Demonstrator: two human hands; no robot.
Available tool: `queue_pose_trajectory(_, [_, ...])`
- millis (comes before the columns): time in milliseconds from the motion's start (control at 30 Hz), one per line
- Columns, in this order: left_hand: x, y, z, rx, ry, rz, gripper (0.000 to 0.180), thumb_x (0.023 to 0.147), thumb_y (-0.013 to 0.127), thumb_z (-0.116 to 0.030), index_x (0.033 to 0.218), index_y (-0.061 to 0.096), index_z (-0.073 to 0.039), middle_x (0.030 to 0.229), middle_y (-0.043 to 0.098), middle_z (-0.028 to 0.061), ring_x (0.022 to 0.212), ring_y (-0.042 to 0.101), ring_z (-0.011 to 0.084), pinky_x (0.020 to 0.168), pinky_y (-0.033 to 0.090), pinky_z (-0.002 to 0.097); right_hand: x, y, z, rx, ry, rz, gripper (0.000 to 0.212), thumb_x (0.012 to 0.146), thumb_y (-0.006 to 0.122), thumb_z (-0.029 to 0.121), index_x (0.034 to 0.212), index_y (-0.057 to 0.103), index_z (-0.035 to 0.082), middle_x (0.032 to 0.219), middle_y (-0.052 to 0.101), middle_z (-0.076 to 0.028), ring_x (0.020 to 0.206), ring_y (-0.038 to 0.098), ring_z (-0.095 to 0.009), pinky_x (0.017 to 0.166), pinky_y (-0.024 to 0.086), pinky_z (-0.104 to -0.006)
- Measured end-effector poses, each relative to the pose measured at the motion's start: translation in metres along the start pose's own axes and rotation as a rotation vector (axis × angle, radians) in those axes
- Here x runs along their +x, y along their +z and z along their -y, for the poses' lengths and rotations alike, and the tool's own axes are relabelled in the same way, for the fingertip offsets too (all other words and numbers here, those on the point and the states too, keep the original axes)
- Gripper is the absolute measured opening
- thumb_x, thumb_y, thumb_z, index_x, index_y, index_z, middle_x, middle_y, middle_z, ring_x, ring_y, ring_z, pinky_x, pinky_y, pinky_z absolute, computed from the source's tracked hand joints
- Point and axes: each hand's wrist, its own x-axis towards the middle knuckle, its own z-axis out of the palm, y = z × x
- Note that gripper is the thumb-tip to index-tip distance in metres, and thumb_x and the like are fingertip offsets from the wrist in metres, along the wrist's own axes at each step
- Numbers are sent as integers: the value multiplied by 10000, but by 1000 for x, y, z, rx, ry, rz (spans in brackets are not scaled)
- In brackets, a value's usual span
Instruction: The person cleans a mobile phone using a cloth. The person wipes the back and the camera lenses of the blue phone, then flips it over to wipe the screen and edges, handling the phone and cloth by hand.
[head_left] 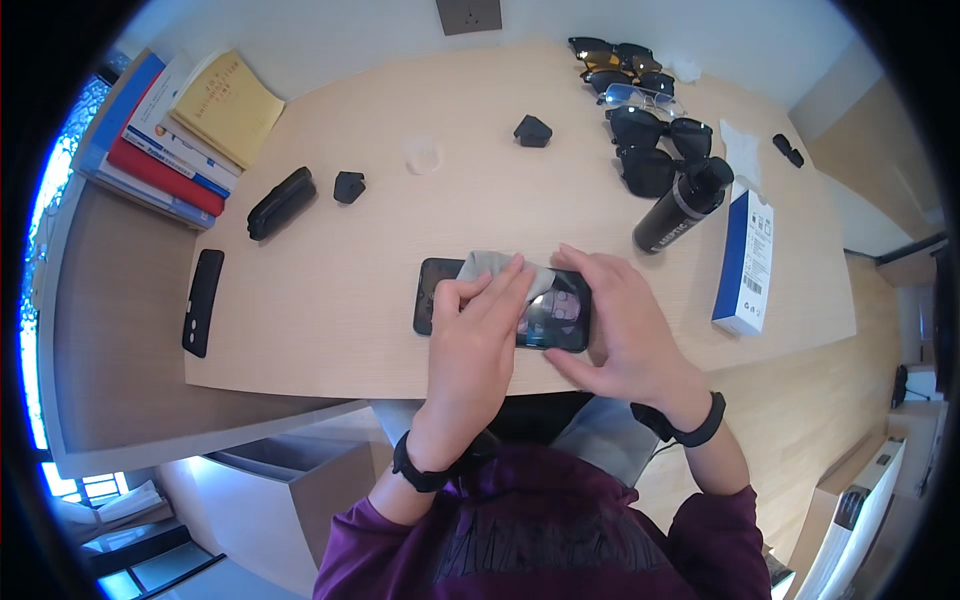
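Note:
A black phone lies flat on the light wooden table, near its front edge. My left hand presses a grey cloth onto the phone's screen, fingers flat across the middle. My right hand grips the phone's right end, thumb at the near edge and fingers over the far edge. The screen's right part shows dark and reflective between my hands.
Several pairs of dark glasses lie at the back right beside a black spray bottle and a blue-and-white box. A black case, two small black caps, a phone cover and stacked books lie to the left.

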Motion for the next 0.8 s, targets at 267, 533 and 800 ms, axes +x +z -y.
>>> queue_pose_trajectory(267, [-5,-2,-2,-96,-98,-71,439,885,645,69,1302,684,-58,1304,704,64,981,562,261,894,480,348,37,15,14,55,28,152,1047,724,860,252,1559,282,-3,1259,578,-185,1185,550,-370,1048,426,-458])
queue_pose_trajectory(533, [-8,-8,4,-115,-66,-138,410,910,641,54,1298,690,-67,1318,701,57,974,556,253,913,461,338,44,21,15,43,-12,189,1073,721,865,245,1564,255,-16,1281,563,-197,1200,543,-356,1027,424,-441])
queue_pose_trajectory(800, [-11,-10,11,-30,-40,-164,426,876,651,63,1279,700,-69,1304,704,84,1009,564,278,947,471,353,46,19,23,-8,53,240,1059,745,858,263,1561,250,-31,1346,551,-192,1256,517,-351,1027,411,-469])
